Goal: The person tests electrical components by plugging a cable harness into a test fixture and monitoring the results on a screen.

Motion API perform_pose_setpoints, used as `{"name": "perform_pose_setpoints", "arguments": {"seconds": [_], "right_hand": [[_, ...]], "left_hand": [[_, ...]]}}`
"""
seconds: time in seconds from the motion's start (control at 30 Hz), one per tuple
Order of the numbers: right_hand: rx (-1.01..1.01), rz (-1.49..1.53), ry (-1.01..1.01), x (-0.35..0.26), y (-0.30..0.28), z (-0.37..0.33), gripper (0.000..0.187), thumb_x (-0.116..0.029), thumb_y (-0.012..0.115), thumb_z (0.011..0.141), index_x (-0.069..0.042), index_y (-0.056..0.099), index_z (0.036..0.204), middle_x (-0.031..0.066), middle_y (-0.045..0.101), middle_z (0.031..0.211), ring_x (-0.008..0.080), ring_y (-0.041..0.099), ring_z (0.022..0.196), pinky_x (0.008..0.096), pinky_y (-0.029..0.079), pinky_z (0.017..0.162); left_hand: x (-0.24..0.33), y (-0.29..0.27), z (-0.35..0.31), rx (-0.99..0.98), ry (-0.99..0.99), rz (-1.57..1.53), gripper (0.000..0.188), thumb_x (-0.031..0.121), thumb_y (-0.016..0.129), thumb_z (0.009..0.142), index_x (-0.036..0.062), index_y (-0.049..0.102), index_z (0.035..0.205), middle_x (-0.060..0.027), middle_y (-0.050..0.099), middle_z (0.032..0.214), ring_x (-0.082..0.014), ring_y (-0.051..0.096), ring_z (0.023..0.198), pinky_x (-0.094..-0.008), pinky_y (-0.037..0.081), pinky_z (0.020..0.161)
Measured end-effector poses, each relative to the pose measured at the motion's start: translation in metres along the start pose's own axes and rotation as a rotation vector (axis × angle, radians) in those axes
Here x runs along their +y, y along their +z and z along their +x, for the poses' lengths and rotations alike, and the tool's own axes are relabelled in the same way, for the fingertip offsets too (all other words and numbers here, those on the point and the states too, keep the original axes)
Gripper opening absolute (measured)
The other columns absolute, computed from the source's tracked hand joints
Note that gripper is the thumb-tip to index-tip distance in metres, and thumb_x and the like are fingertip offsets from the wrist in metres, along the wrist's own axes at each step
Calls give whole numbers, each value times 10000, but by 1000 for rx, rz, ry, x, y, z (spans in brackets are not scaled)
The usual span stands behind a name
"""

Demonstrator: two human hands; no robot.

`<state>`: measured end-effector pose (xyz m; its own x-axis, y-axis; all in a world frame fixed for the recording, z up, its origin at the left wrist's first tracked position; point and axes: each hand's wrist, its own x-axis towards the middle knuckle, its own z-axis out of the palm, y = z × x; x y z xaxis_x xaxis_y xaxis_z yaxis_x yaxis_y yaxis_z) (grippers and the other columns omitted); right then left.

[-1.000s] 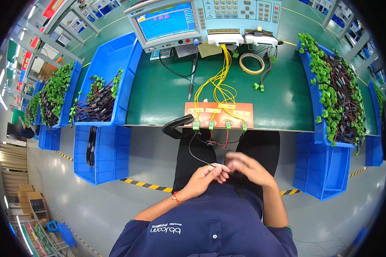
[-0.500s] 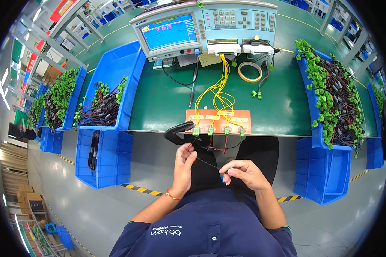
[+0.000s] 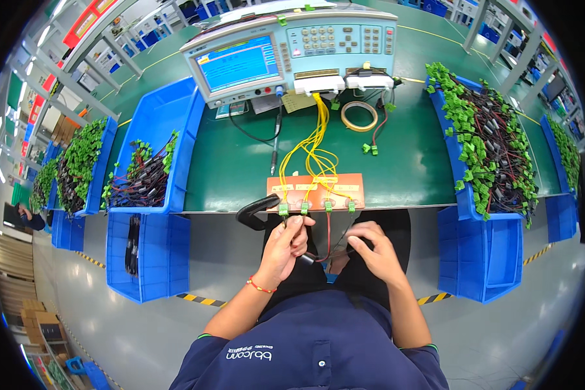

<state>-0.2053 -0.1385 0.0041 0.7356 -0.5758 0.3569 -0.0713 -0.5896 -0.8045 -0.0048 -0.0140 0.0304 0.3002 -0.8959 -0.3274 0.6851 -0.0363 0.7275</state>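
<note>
Wires [image 3: 329, 227] are hanging, red and black, from green connectors [image 3: 328, 206] along the near edge of the orange board [image 3: 316, 197]. My left hand [image 3: 286, 246] is sitting curled nearly closed just below the leftmost connectors; what it is gripping, if anything, I cannot tell. My right hand [image 3: 377, 251] is hovering loosely open beside one of the wires, and I cannot tell whether it is touching it. I am risking a crooked pull: tugging sideways could be straining a connector, and slack could be catching on the black clamp-shaped piece [image 3: 252, 212] nearby.
</note>
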Motion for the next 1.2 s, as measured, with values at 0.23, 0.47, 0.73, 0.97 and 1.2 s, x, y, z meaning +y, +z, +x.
{"name": "perform_pose_setpoints", "arguments": {"seconds": [0.23, 0.47, 0.73, 0.97, 1.2], "right_hand": [[-97, 1096, 592, -28, 39, 34, 309, -271, 463, 1043, -11, 603, 1134, -24, 498, 675, 72, 473, 620, 236, 453, 633], [-401, 837, 527, -37, -8, 11, 309, -265, 437, 1050, -20, 612, 1117, -47, 487, 675, 47, 421, 565, 221, 418, 584], [-453, -130, -7, -81, -147, 37, 309, -245, 695, 881, -49, 642, 1113, 117, 664, 939, 282, 656, 870, 378, 513, 782], [594, -643, 259, 13, -304, 121, 309, -279, 658, 912, -3, 677, 1050, 131, 679, 903, 220, 630, 786, 340, 496, 740], [454, -1108, 583, 95, -323, 158, 500, -529, 618, 874, -42, 729, 892, 222, 675, 906, 376, 639, 916, 493, 490, 859]], "left_hand": [[5, 2, -9, 5, -3, -113, 228, 244, 484, 1038, 35, 555, 984, 79, 264, 566, -19, 214, 459, -208, 184, 431], [-18, -3, -50, -236, -178, -160, 267, 256, 461, 1044, 26, 558, 947, 70, 263, 559, -62, 221, 477, -254, 220, 496], [-18, -10, -62, -384, -340, -104, 285, 200, 568, 988, -43, 592, 1135, 78, 294, 571, -37, 238, 490, -237, 205, 509], [-19, -4, -59, -348, -314, -156, 293, 187, 448, 1041, -24, 592, 1184, 76, 281, 559, -39, 232, 490, -233, 219, 505], [-23, -3, -68, -288, -253, -11, 338, 242, 380, 1063, -16, 575, 1164, 59, 314, 578, -48, 259, 512, -235, 240, 512]]}}
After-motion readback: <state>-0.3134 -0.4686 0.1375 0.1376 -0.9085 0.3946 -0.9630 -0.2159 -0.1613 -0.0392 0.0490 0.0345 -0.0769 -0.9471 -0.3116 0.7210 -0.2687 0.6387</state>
